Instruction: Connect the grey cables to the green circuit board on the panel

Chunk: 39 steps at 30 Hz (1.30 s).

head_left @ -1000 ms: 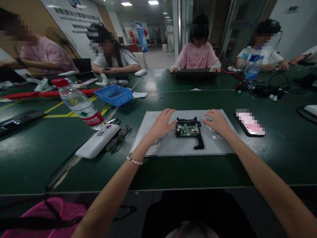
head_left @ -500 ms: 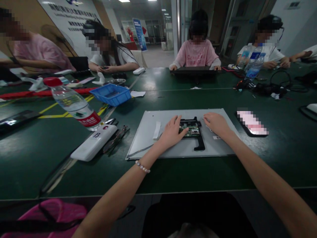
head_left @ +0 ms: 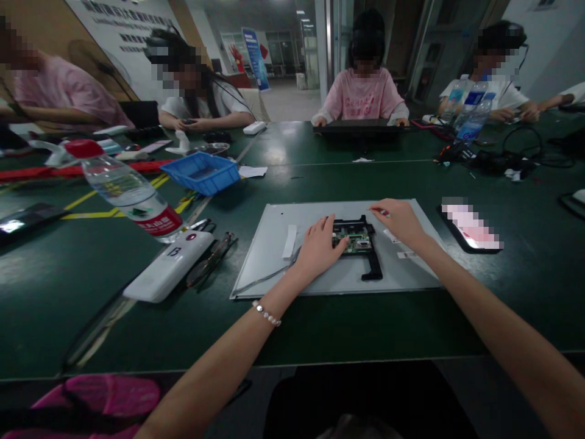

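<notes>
A flat grey-white panel [head_left: 262, 250] lies on the table, with a black plastic frame [head_left: 375, 267] and a green circuit board [head_left: 359, 244] on top of it. My left hand [head_left: 317, 247] rests over the left side of the board, fingers stretched out and thumb apart, hiding part of it. Beyond the board's upper right corner, my right hand [head_left: 400, 221] is closed in a pinch above the panel. Something small and reddish shows at its fingertips, too small to name. A thin cable [head_left: 260, 281] runs from near my left wrist to the panel's lower left corner.
To the left are a white power bank [head_left: 169, 268], eyeglasses [head_left: 211, 262], a tilted water bottle [head_left: 132, 195] and a blue bin [head_left: 201, 174]. A phone [head_left: 470, 225] lies right of the panel. Several people sit around the green table [head_left: 320, 332].
My right hand has shifted slightly, and the reddish bit at its fingertips now shows. My left hand stays on the board. The whole view has moved a little.
</notes>
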### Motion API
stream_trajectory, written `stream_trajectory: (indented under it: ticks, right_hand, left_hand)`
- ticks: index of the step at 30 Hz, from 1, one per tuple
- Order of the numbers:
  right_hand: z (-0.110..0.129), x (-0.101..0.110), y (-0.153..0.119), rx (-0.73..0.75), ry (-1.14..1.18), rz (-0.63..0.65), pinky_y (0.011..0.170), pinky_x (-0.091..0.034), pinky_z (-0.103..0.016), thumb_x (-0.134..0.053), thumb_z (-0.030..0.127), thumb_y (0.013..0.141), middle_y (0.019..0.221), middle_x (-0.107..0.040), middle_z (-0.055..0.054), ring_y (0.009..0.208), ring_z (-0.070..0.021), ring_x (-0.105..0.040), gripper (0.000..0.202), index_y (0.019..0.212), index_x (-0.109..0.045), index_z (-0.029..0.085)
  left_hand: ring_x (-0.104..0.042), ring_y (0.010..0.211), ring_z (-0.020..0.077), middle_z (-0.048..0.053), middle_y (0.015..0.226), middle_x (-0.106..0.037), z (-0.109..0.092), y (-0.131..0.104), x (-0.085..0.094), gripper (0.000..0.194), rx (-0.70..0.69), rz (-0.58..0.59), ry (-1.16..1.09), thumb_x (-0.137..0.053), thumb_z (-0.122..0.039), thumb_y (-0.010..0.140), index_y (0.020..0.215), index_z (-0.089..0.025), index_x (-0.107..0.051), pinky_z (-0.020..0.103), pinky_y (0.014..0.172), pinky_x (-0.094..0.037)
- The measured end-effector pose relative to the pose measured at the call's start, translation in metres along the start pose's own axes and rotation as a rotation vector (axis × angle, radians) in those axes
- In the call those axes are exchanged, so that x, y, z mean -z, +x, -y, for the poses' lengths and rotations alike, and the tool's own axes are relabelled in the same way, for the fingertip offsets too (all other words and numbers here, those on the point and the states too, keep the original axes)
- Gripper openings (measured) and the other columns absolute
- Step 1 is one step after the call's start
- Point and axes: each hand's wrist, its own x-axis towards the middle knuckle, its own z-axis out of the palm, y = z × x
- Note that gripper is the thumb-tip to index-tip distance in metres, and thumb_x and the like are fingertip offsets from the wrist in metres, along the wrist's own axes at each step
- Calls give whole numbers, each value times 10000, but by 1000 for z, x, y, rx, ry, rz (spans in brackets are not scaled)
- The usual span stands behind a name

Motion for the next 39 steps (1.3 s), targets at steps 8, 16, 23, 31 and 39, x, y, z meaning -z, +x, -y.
stream_trajectory:
  ticks: [8, 16, 23, 31, 39]
  right_hand:
    - [23, -29, 35, 83, 63, 108, 836, -471, -330, -519, 189, 856, 968, -715, -71, 904, -211, -643, 215, 925, -722, 198]
    - [31, -50, 35, 107, 143, 157, 827, -473, -337, -506, 159, 847, 961, -715, -62, 903, -204, -637, 229, 913, -721, 200]
    - [34, -52, 37, 140, 83, 220, 841, -440, -316, -473, 153, 866, 970, -697, -94, 941, -204, -611, 223, 900, -693, 155]
    - [37, -50, 38, 165, 50, 272, 799, -418, -294, -478, 191, 888, 938, -679, -85, 900, -191, -586, 204, 909, -680, 163]
    - [40, -47, 40, 111, -47, 263, 783, -408, -279, -473, 210, 912, 943, -664, -93, 908, -189, -580, 233, 931, -700, 163]
  left_hand:
    - [-412, 1277, 323, 190, 1385, -437, 0, -1, -2, 605, 4, -18, 14, -419, -437, 909, 1392, -94, -298, 465, 1044, -342]
    - [-427, 1262, 311, 189, 1395, -426, 1, -1, -5, 595, -4, -33, 34, -410, -433, 915, 1389, -86, -312, 447, 1054, -335]
    - [-434, 1258, 288, 178, 1401, -423, -1, -2, -5, 596, 13, -23, 72, -402, -415, 922, 1397, -74, -294, 418, 1057, -338]
    - [-422, 1267, 294, 180, 1396, -427, 0, -2, -6, 601, 8, -26, 71, -397, -414, 925, 1402, -68, -282, 424, 1056, -339]
    - [-425, 1263, 292, 184, 1396, -419, -1, -1, -6, 591, 1, -25, 69, -399, -416, 925, 1396, -78, -287, 428, 1055, -334]
